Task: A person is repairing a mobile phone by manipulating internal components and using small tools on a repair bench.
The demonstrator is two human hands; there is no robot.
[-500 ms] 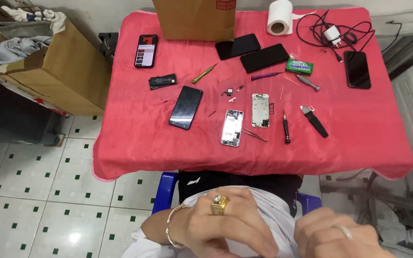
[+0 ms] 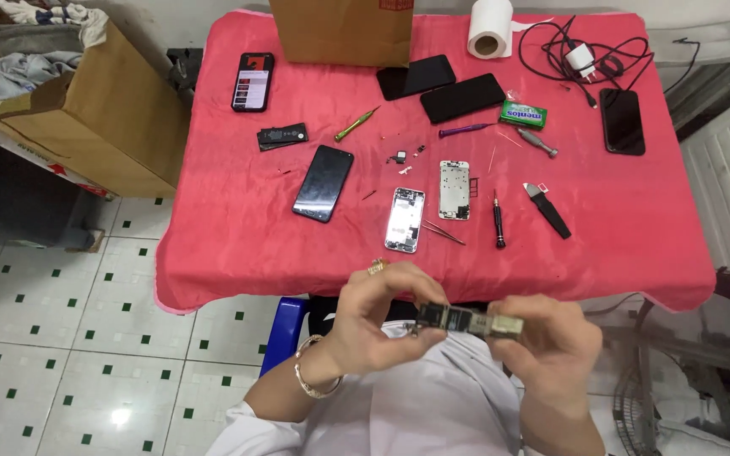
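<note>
My left hand [image 2: 378, 325] and my right hand [image 2: 547, 346] hold a long narrow phone circuit board [image 2: 466, 322] between them, just below the table's near edge. The left hand wears a gold ring and a bracelet. On the red tablecloth [image 2: 238, 236] past my hands lie two opened phone housings [image 2: 405, 219] [image 2: 454, 190], thin tweezers [image 2: 443, 232] and a black screwdriver [image 2: 498, 221].
A black phone screen [image 2: 324, 182], a battery [image 2: 282, 136], several phones, small parts, a green-handled tool [image 2: 356, 124], a purple tool [image 2: 464, 130], a paper roll [image 2: 490, 27], a charger with cables [image 2: 580, 57] and a cardboard box [image 2: 344, 29] lie on the table. Another box with cloth [image 2: 61, 101] stands at left.
Both hands have risen from my lap toward the table edge, and the circuit board is now visible between them.
</note>
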